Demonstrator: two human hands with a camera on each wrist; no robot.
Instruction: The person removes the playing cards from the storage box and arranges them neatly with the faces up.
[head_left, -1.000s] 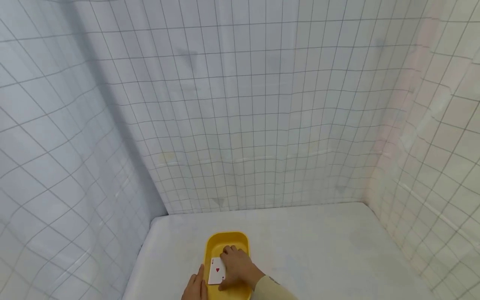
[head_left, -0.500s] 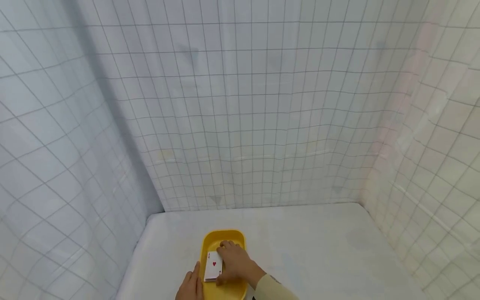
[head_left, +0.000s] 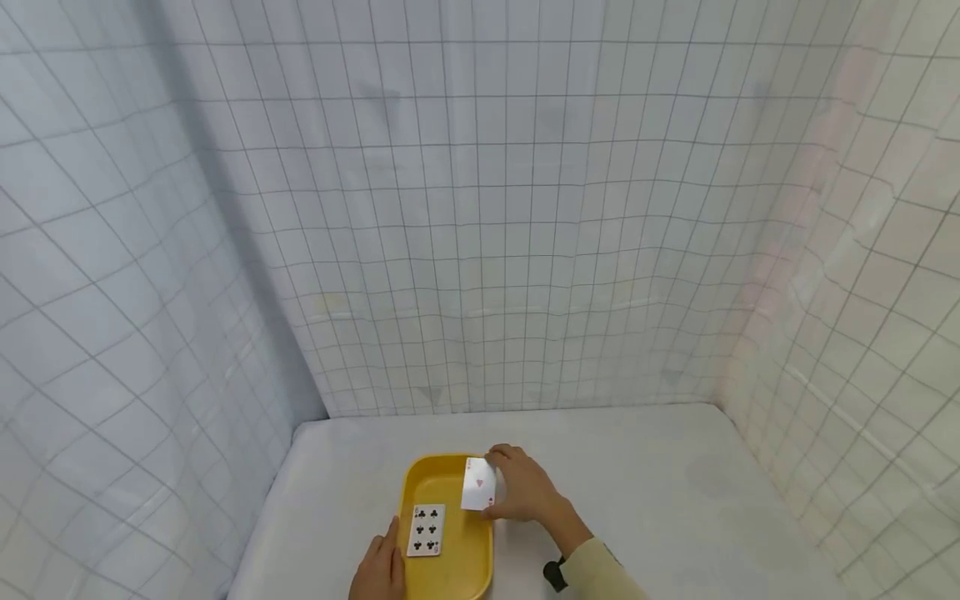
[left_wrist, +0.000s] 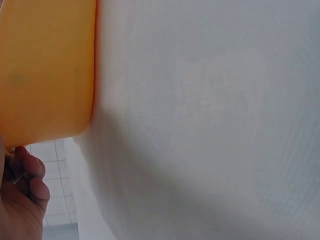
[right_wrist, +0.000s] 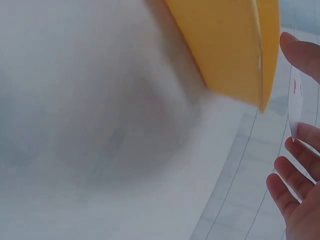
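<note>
In the head view my left hand is at the left rim of a yellow tray and holds its side. The left wrist view shows my left fingers bent close by the tray's wall. A six of clubs lies face up inside the tray, at its left. Over the tray's far right rim my right hand pinches an ace of hearts, thumb on one short edge and fingers on the opposite one. From the right wrist that card appears nearly edge-on, raised above the rim.
A white-covered table carries the tray. White gridded sheeting rises behind the table and along both sides. A small black object shows at the right wrist, beside the pale sleeve.
The right hand has lifted the ace of hearts from the stack and moved it up and right to the tray's rim. The six of clubs beneath is uncovered. The left hand stays at the tray.
</note>
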